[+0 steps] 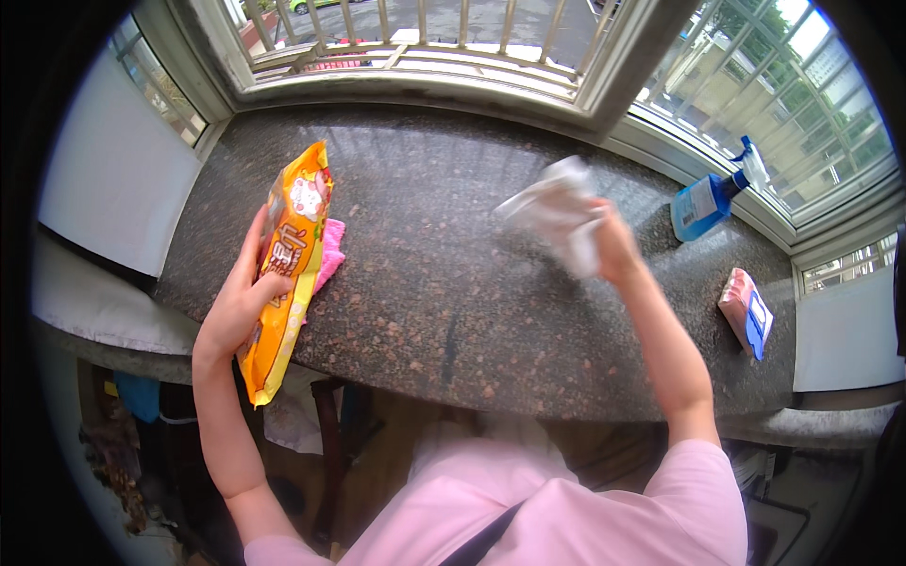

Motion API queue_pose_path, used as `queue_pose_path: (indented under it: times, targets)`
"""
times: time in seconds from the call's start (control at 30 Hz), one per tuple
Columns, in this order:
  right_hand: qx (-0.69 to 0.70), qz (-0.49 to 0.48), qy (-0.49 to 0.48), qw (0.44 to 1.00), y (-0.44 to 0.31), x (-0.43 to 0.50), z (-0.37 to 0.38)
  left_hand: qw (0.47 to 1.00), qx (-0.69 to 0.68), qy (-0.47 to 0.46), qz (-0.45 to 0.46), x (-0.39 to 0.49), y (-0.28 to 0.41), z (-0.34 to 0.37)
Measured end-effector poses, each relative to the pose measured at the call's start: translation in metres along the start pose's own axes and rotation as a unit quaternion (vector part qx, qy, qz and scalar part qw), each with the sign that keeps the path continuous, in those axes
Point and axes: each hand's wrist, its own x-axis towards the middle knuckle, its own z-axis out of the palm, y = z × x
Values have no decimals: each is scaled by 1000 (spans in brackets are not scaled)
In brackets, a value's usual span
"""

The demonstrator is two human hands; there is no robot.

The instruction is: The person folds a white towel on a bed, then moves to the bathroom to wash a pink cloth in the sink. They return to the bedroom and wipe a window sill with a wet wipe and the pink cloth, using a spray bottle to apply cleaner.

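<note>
My left hand (237,301) grips an orange and yellow wipes packet (291,262), tilted upright at the left end of the dark speckled stone countertop (425,283). A pink cloth (331,255) lies on the stone behind the packet, partly hidden by it. On the right side, my right hand (614,240) holds a crumpled white cloth or wipe (559,216) over the countertop. Both the hand and the cloth are blurred, and whether the cloth touches the stone I cannot tell.
A spray bottle of blue liquid (701,205) stands at the right, near the window frame. Nearer me lies a small pink and blue soft pack (747,313). The window sill (425,95) with metal bars outside bounds the far edge; white panels flank both ends.
</note>
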Motion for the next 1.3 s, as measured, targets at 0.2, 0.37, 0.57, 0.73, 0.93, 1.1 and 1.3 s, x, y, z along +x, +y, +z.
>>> queue_pose_path:
  times: [0.2,0.37,0.57,0.73,0.93,1.1,1.3]
  targets:
    - [-9,-232,-8,973,-84,-9,-129,1000,-3,1,2,-15,-2,17]
    - [-775,-156,137,597,-9,69,-143,1000,0,0,7,-29,-12,22]
    - [-730,-225,-30,645,44,78,-5,1000,-12,19,2,-48,-11,30]
    - [-717,-301,-189,599,111,-43,68,1000,-14,5,10,-51,1,53]
    - [-739,-261,-159,601,100,-205,-45,1000,-26,-6,5,-60,15,81]
    - [-771,-105,48,627,46,-242,-159,999,-39,12,3,-77,9,78]
    - [-784,-197,104,579,43,-83,-142,997,18,69,-26,-110,-5,33]
